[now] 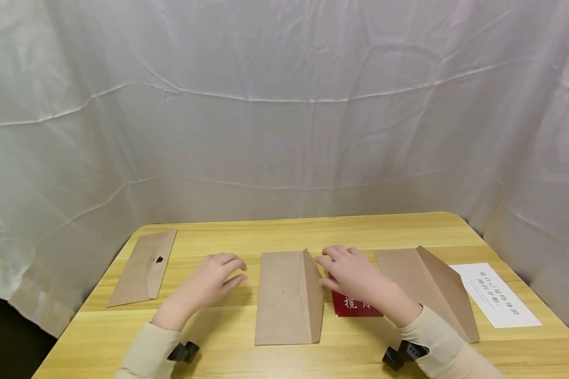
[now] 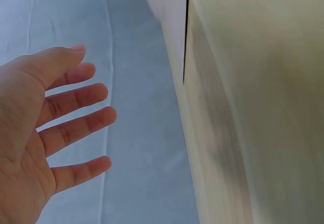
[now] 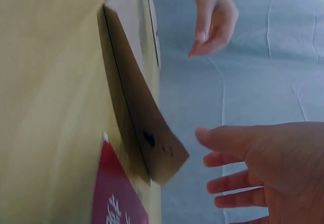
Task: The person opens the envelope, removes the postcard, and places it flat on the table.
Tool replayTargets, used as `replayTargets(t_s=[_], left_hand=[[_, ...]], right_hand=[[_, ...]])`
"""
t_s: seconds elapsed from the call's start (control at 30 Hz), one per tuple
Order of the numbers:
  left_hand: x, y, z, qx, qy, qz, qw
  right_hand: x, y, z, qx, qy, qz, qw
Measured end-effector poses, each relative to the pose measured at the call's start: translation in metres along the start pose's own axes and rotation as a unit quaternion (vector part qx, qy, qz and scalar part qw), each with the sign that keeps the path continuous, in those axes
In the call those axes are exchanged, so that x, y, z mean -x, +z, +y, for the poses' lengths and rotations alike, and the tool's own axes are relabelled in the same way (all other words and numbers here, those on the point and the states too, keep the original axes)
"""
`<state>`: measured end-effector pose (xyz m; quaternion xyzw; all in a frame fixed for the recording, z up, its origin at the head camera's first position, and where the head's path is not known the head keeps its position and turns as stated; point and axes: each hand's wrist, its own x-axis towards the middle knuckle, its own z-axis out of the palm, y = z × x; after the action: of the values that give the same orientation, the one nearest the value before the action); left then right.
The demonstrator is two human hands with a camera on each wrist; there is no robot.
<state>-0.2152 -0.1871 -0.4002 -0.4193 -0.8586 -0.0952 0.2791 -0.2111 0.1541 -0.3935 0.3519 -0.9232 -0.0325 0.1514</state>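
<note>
In the head view, a brown paper envelope lies at the middle of the table, its flap raised along the right side. My left hand hovers left of it, fingers spread and holding nothing, as the left wrist view also shows. Above a red card with white characters is my right hand, near the envelope's flap and partly hiding the card. In the right wrist view its fingers are loosely extended with nothing between them; the raised flap bears a small dark mark.
A second brown envelope with its flap unfolded lies to the right, beside a white card with printed characters. At the far left lies a closed envelope with a dark sticker. Pale curtains surround the wooden table.
</note>
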Motion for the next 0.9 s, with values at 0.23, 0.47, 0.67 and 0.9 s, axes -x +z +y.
replayTargets(t_s=[0.23, 0.47, 0.67, 0.9], left_hand=[[0.017, -0.009, -0.033, -0.018, -0.040, 0.025, 0.9987], [0.040, -0.022, -0.060, -0.031, -0.159, -0.020, 0.9866], [0.060, -0.037, -0.077, -0.016, -0.244, -0.035, 0.9691], [0.086, -0.049, -0.097, 0.014, -0.310, -0.041, 0.9497]], right_hand=[[-0.002, -0.007, -0.022, -0.040, -0.067, 0.031, 0.996], [-0.003, -0.008, -0.041, -0.052, -0.100, 0.028, 0.993], [-0.001, -0.007, -0.059, -0.055, -0.141, 0.034, 0.988], [0.000, -0.003, -0.082, -0.049, -0.179, 0.020, 0.983]])
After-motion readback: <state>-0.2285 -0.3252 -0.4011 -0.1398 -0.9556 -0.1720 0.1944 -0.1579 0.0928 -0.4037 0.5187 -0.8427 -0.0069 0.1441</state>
